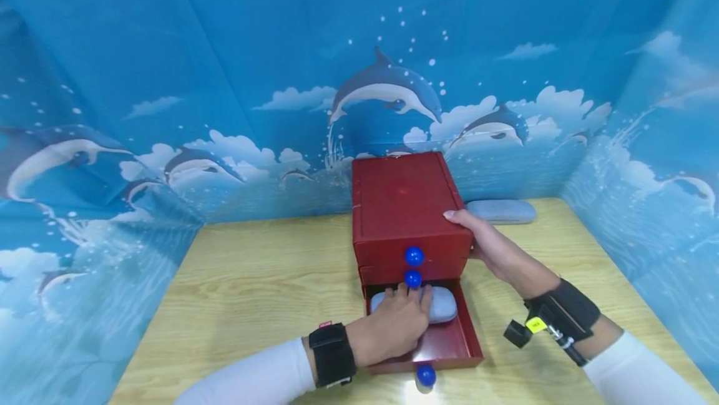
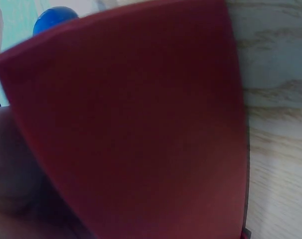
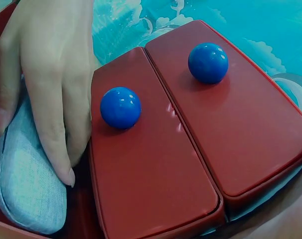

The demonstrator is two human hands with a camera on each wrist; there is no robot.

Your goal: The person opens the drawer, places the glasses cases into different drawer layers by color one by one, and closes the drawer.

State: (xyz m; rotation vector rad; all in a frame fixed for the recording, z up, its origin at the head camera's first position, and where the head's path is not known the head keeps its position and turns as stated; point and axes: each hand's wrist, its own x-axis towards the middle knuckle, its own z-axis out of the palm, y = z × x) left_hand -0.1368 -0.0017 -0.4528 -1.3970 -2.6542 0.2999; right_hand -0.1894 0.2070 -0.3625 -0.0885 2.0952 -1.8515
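A red drawer box (image 1: 404, 199) with blue ball knobs stands on the table, its bottom drawer (image 1: 474, 342) pulled out. In that drawer lies a light grey-blue fabric glasses case (image 1: 444, 305). My left hand (image 1: 396, 324) reaches over the drawer front and grips the case from above. The right wrist view shows the left hand's fingers (image 3: 51, 124) on both sides of the case (image 3: 34, 184). At the box's right side, my right hand (image 1: 494, 249) holds it, the thumb on the top edge; its other fingers are mostly hidden.
A second grey-blue glasses case (image 1: 502, 211) lies behind the box to the right, against the backdrop. The wooden table (image 1: 269, 274) extends to both sides. A blue dolphin-print cloth (image 1: 253, 80) hangs at the back and sides.
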